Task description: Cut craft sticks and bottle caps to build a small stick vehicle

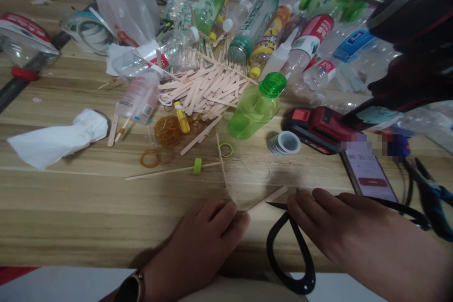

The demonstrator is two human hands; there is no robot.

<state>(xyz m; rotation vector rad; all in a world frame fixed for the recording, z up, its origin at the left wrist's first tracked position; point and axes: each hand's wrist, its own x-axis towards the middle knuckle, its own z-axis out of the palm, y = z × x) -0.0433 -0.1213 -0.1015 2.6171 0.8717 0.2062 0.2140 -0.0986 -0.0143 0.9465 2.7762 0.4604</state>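
Note:
My left hand (212,226) is closed near the table's front edge, its thumb and fingers at the near end of a flat wooden craft stick (269,197). My right hand (336,219) is wrapped round a pair of black-handled scissors (307,269). One handle loop hangs toward me and the other sticks out to the right. A dark pointed tip of the scissors lies by the craft stick's far part. My right palm hides the middle of the scissors. Just beyond my hands are a thin stick with a green ring (197,166) and a spool (285,143).
A heap of craft sticks (208,87) lies mid-table, with a cut green bottle (256,108) before it. Rubber bands (168,130) lie left of that. Many plastic bottles crowd the back. A power drill (325,127), a phone (371,170) and pliers (432,193) are on the right.

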